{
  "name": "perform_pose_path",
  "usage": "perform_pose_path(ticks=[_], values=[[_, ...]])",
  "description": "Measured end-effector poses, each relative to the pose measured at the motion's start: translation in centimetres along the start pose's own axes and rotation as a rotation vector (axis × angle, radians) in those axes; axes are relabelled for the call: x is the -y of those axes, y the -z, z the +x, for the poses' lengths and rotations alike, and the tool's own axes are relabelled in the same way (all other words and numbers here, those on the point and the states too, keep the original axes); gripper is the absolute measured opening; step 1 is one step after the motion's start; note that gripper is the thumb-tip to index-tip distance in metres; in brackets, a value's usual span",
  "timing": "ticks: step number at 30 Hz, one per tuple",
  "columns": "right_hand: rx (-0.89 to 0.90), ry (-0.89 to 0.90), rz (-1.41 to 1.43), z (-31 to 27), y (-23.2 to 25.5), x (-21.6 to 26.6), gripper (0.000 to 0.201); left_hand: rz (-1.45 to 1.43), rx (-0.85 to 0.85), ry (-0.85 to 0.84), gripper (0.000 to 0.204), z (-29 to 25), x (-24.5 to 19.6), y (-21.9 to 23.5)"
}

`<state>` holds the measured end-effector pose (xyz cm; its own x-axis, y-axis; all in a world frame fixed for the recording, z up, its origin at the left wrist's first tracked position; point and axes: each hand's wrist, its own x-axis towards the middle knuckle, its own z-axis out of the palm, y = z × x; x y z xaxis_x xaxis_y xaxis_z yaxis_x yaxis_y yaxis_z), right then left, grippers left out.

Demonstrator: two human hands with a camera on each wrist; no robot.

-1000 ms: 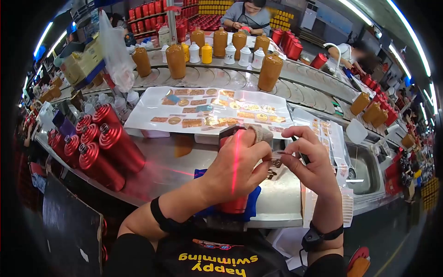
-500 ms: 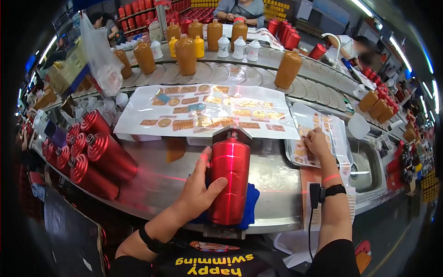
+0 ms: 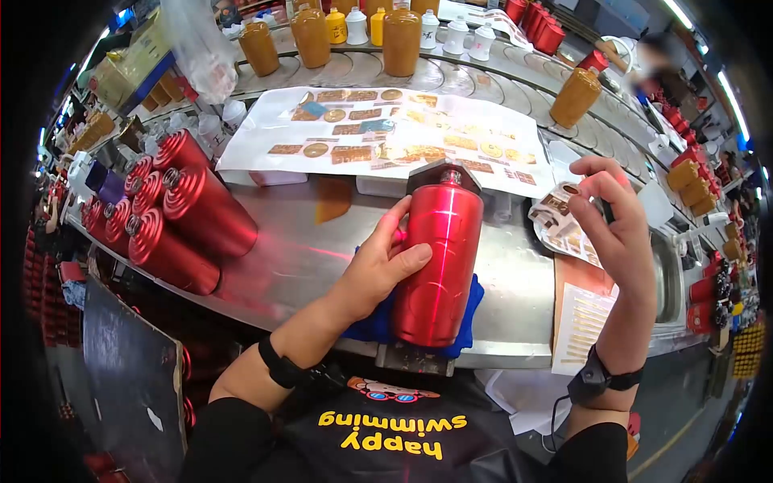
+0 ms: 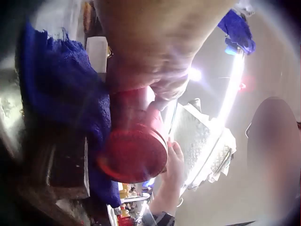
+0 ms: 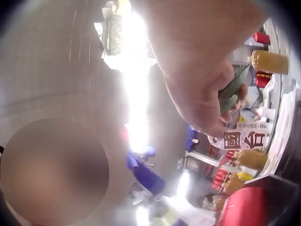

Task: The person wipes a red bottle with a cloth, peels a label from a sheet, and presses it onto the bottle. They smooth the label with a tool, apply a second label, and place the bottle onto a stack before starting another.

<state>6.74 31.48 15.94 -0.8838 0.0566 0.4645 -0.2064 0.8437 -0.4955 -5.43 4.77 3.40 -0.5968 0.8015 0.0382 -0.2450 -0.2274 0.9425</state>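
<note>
A red metallic bottle (image 3: 443, 258) lies on blue cloth (image 3: 475, 302), its neck at a dark angled block (image 3: 423, 175). My left hand (image 3: 358, 274) holds its left side, thumb across the front; the left wrist view shows the hand on the bottle (image 4: 134, 153) above its round base. To the right, my right hand (image 3: 616, 225) is raised beside the bottle. In the right wrist view, thumb and finger of that hand (image 5: 202, 94) pinch a clear label (image 5: 240, 140) with dark characters, and a green piece (image 5: 233, 89) sits among the other fingers.
A white sheet of gold labels (image 3: 386, 145) lies behind the bottle; another label sheet (image 3: 564, 229) is at the right, near the sink (image 3: 667, 278). Several red bottles (image 3: 205, 209) stand at the left. Brown bottles (image 3: 401, 44) line the conveyor (image 3: 483, 84).
My right hand was at the right-hand label sheet half a second ago; it has lifted, now with a label. My left thumb has moved further onto the bottle. The head view has shifted.
</note>
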Motion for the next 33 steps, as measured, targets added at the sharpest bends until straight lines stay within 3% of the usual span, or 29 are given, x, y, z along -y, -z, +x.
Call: perform_pose_path(ticks=[2, 3, 6, 7, 8, 11, 16, 23, 33], values=[[0.038, 0.003, 0.096, 0.4, 0.1, 2.8, 0.011, 0.013, -0.012, -0.014, 0.081, -0.1, -0.1, -0.3], [0.01, 0.096, 0.17, 0.7, -0.5, 3.1, 0.011, 0.018, -0.021, -0.016, 0.081, -0.1, -0.2, -0.4], [0.087, 0.14, 0.277, 1.5, -2.9, 4.1, 0.011, 0.065, -0.03, -0.001, 0.08, -0.3, 0.0, -0.1], [0.18, -0.022, 0.326, 1.4, -3.8, 4.5, 0.011, 0.087, -0.029, 0.007, 0.08, -0.3, 0.0, 0.0], [0.191, -0.036, 0.295, 1.6, -5.1, 3.9, 0.01, 0.104, -0.045, -0.021, 0.081, -0.4, 0.0, -0.1], [0.112, -0.017, 0.331, 1.4, -9.1, 1.6, 0.011, 0.233, -0.092, -0.101, 0.087, -0.7, 0.1, -0.3], [0.028, -0.006, 0.306, 1.2, -11.1, 0.6, 0.012, 0.602, -0.141, -0.144, 0.102, -0.5, 0.2, -1.4], [0.006, -0.007, 0.358, 0.9, -11.5, 0.5, 0.013, 0.419, -0.098, -0.142, 0.097, -0.4, 0.9, -1.0], [-0.002, -0.011, 0.37, 0.9, -11.6, 0.4, 0.013, 0.403, -0.095, -0.151, 0.096, -0.3, 0.8, -1.2]])
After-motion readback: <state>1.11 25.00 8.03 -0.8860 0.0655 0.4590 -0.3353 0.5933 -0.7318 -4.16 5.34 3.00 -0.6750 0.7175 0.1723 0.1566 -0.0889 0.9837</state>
